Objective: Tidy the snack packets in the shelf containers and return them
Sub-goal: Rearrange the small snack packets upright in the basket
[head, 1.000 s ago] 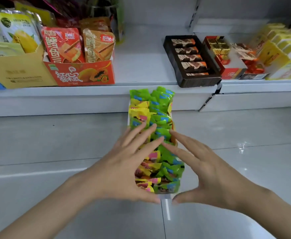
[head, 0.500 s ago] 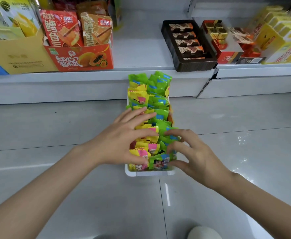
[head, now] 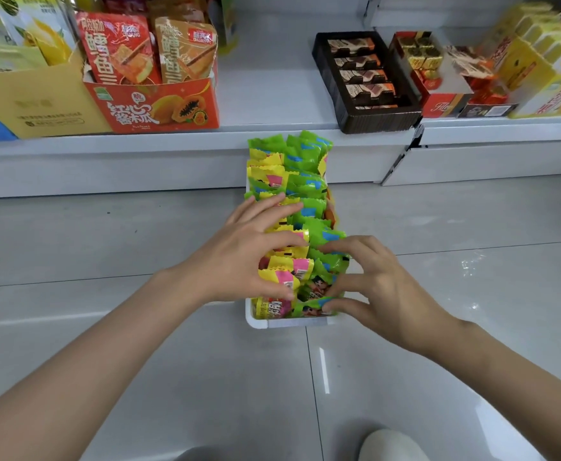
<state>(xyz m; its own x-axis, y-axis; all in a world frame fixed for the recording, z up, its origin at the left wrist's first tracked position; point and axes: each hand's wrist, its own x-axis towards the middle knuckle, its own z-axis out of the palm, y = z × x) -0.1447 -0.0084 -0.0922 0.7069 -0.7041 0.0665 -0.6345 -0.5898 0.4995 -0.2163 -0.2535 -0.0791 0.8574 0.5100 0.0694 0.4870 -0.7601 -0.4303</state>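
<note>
A long white container [head: 289, 323] stands on the grey floor in front of the bottom shelf, packed with two rows of small snack packets: yellow-and-pink ones [head: 267, 169] on the left, green ones [head: 307, 154] on the right. My left hand [head: 242, 257] lies on the yellow row, fingers spread across the packets and thumb against a near yellow packet. My right hand [head: 377, 289] is at the container's near right corner, fingers curled, pinching green packets [head: 327, 257] between fingertips and thumb.
The white shelf [head: 272, 94] behind holds an orange papaya snack box [head: 159, 106], a yellow carton [head: 33, 101], a dark chocolate tray [head: 365, 81] and red and yellow boxes [head: 538, 71] at the right. A light shoe tip [head: 392, 444] shows at the bottom.
Both hands came down from hovering with straight fingers onto the packets. My right hand curled and took hold of green packets at the near end. The view shifted, so the container sits lower.
</note>
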